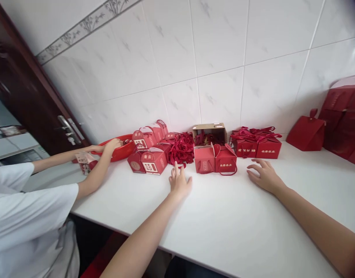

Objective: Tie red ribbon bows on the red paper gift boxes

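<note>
My left hand is over the white table with fingers apart and nothing in them. Just beyond its fingertips lies a heap of dark red ribbon bows. To the right of that hand stand two red gift boxes with cord handles. My right hand is also open and holds nothing, its fingers spread above the tabletop. Behind it are red gift boxes tied with ribbon, bearing gold lettering. Left of the bows, several red and white gift boxes sit grouped together.
An open cardboard box holding dark red ribbons stands by the tiled wall. At the left, a co-worker's hands reach into a red basin, beside a small clear-topped packet. Red boxes are stacked at the right. The white table's front edge runs below.
</note>
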A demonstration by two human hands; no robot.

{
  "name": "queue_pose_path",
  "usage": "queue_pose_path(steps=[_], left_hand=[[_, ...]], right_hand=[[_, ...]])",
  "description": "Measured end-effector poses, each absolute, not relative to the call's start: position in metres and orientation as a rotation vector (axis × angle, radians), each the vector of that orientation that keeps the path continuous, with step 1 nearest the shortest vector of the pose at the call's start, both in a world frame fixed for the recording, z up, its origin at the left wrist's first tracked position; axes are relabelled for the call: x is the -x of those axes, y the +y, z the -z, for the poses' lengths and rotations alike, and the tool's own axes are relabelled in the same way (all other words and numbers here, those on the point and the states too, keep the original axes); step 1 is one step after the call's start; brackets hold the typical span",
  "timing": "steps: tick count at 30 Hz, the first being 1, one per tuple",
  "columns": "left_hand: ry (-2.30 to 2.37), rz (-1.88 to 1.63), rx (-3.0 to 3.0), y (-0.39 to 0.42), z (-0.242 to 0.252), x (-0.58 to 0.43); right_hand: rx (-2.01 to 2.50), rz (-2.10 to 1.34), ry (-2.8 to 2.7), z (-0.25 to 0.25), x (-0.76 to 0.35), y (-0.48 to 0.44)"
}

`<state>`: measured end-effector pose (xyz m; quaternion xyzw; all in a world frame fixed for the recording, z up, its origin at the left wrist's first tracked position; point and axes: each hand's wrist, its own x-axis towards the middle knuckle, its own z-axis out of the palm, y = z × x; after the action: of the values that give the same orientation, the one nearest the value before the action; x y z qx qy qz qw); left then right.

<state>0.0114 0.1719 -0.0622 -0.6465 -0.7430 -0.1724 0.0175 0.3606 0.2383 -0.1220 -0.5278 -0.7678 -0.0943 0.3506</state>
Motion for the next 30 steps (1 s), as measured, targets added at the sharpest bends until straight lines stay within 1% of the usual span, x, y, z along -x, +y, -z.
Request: queue_pose_path(steps=[3,5,9,11,13,15,17,18,19,21,22,24,30], left_hand=[[-2.325,0.543,1.999,0.193,0.061,0.001],[-2.297,0.565,2.038,0.192,0.061,0.002],[-2.176,0.658,2.122,0.162,0.063,-0.001],[-2.121,0.719,2.157,0.137,0.063,-0.003],[-2.059,0.805,2.206,0.107,0.062,-0.007],[-1.988,0.907,2.26,0.074,0.059,-0.013],[-1.923,1.038,2.323,0.038,0.055,-0.023],[-1.888,1.138,2.371,0.021,0.052,-0.028],[-1.841,1.334,2.445,0.005,0.048,-0.034],[-1.779,1.6,2.532,-0.021,0.041,-0.044],[-1.761,1.681,2.566,-0.032,0.038,-0.048],[-1.753,1.691,2.623,-0.048,0.033,-0.051],[-1.76,1.387,2.674,-0.07,0.035,-0.035]], right_hand=[[1.376,0.145,-1.955,0.125,-0.358,0.22],[1.377,0.068,-1.916,0.122,-0.352,0.207],[1.374,-0.119,-1.797,0.107,-0.334,0.174],[1.387,-0.295,-1.704,0.095,-0.319,0.152],[1.407,-0.588,-1.594,0.082,-0.3,0.124],[1.375,-1.014,-1.474,0.07,-0.276,0.091],[1.124,-1.487,-1.321,0.06,-0.251,0.057],[1.019,-1.683,-1.211,0.056,-0.238,0.042],[0.948,-1.843,-1.112,0.052,-0.226,0.029],[0.838,-2.056,-0.931,0.044,-0.204,0.011],[0.79,-2.129,-0.853,0.041,-0.195,0.007],[0.723,-2.198,-0.71,0.034,-0.183,0.007],[0.799,-2.014,-0.49,0.022,-0.194,0.033]])
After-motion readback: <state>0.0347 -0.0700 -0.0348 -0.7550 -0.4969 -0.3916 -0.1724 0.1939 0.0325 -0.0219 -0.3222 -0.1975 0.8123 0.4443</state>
